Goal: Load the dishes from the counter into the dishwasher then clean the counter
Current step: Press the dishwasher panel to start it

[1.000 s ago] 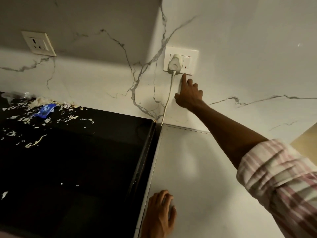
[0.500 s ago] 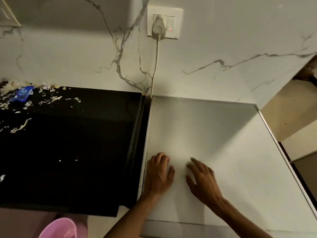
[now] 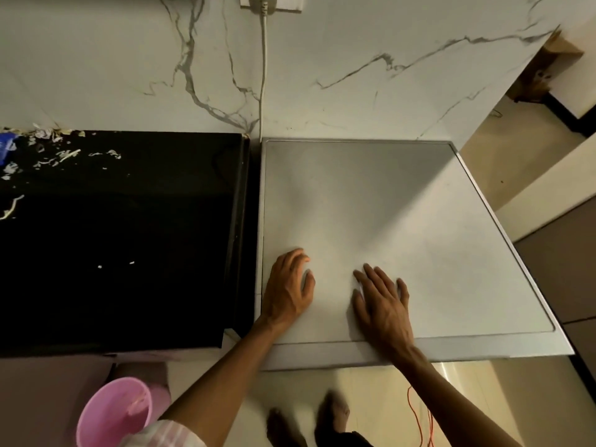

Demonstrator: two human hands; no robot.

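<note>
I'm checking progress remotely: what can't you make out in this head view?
- Wall socket: cut off by the top edge; switch state unreadable.
- Dishwasher front: hidden beneath its white top.
- Scraps on the black counter: too small and dark to identify.
- Pink bucket: contents blurred.

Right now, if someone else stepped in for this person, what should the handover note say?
Left hand rests on the grey appliance top, fingers loosely bent, holding nothing.
Right hand lies flat beside it, fingers spread, also empty.
No dishes are in view, so loading cannot be judged from here.
The black counter carries white scraps and a blue wrapper at its far left corner.
Pink bucket stands on the floor below.
Left: clear and wipe that counter.
</note>
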